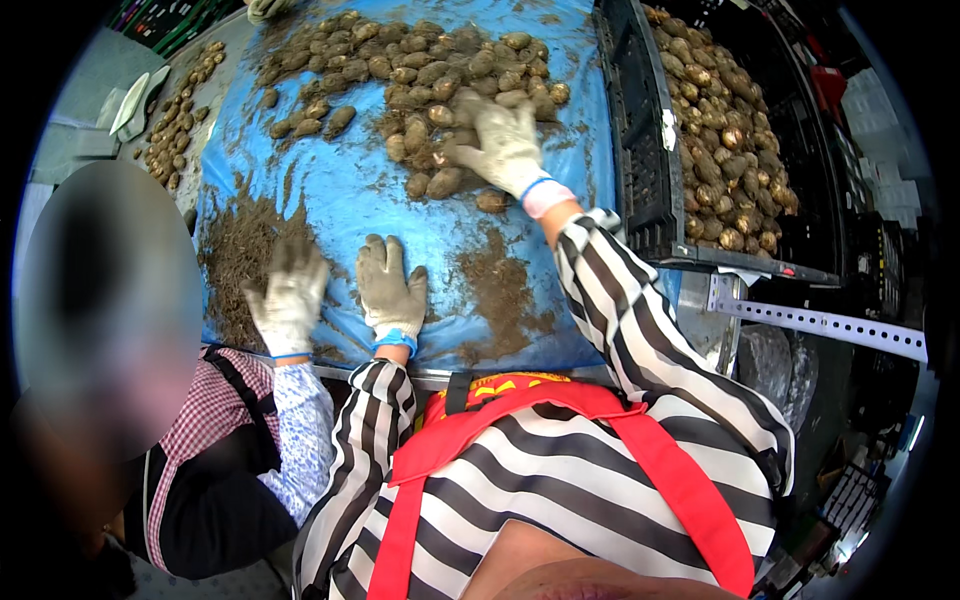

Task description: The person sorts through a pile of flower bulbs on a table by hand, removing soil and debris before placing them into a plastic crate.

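My right hand (504, 142), in a soiled white knit glove, reaches over a heap of small brown taro-like corms (420, 67). Its fingers are spread and touch the near right part of the heap; motion blurs them, and what lies under the palm is hidden. My left hand (391, 289), gloved with a blue band at the wrist, rests flat with fingers apart on a blue plastic sheet (352, 210). Nothing is in it. A single corm (491, 200) lies just below my right wrist. Dark soil (495, 292) is smeared between my hands and the table edge.
At right stands a black plastic crate (637, 150) holding many corms (724, 142). A co-worker's gloved hand (289, 296) is beside my left hand, near root and soil debris (240, 255). Another glove (266, 9) shows at the far edge. More corms (180, 124) lie far left.
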A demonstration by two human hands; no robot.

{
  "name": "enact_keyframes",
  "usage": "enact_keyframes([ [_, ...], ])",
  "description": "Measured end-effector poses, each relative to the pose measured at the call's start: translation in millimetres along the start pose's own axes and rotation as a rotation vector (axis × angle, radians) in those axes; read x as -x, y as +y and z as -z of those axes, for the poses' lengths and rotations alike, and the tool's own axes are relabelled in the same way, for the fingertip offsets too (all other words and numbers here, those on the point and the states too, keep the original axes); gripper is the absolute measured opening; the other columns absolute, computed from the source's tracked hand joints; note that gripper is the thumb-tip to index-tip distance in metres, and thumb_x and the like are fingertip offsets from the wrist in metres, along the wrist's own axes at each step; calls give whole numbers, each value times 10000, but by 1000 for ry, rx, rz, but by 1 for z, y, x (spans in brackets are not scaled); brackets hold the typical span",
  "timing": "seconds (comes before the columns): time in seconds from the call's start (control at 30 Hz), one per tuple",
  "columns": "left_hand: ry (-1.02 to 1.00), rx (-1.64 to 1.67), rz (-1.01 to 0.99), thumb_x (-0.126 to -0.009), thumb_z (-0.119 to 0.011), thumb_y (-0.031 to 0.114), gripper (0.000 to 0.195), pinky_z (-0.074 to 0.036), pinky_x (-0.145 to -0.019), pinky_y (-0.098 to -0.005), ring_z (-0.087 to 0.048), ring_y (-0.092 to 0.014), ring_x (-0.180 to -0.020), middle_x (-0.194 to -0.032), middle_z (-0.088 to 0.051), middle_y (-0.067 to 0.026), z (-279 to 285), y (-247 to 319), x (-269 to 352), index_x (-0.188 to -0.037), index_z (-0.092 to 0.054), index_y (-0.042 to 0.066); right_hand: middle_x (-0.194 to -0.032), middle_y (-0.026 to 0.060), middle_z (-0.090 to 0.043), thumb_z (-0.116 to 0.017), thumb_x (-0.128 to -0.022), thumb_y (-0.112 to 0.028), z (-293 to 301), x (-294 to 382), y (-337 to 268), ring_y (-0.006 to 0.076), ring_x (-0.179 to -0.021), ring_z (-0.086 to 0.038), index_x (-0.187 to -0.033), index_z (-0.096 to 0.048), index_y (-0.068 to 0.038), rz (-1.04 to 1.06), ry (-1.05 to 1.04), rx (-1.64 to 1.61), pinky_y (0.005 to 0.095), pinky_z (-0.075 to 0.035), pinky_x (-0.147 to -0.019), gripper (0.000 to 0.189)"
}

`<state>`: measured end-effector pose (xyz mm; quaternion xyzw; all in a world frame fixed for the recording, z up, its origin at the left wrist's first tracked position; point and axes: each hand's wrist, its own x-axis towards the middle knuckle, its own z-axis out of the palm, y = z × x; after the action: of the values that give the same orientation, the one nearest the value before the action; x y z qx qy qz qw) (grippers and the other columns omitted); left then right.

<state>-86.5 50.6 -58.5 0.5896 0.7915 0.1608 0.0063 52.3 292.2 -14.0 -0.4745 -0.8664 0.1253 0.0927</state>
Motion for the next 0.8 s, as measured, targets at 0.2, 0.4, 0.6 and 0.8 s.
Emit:
enact_keyframes([
  [0.2,79,-32,-40,-774,-699,210,614,-320,-1104,-509,-431,-456,-1254,-1368,-455,-282,-5,-2,0,-1306,-491,-12,-1173,168,-619,-688,-830,-501,-31,31,-36,359,-1158,-540,-1437,-411,-76,193,92,-113,419,-403,-1050,791],
  [0.4,-1,48,-8,-757,-713,188,607,-336,-1080,-507,-446,-453,-1224,-1362,-456,-279,8,2,-6,-1285,-500,-22,-1059,173,-656,-728,-821,-387,1,54,-22,351,-1078,-591,-1401,-433,-38,258,-64,-54,429,-419,-1010,738],
  [0.6,20,57,-6,-722,-747,187,614,-352,-1053,-501,-462,-433,-1190,-1333,-463,-278,6,1,-6,-1248,-513,-26,-1174,179,-644,-634,-914,-433,-7,22,-5,319,-1101,-616,-1463,-422,-122,115,65,-288,440,-479,-979,666],
  [0.8,18,54,-18,-716,-744,198,641,-348,-1058,-510,-454,-441,-1199,-1342,-464,-284,6,1,-6,-1266,-507,-29,-1460,201,-458,-566,-934,-474,-13,-61,-45,322,-1401,-383,-1451,-436,-93,418,-69,-72,432,-281,-1179,655],
])
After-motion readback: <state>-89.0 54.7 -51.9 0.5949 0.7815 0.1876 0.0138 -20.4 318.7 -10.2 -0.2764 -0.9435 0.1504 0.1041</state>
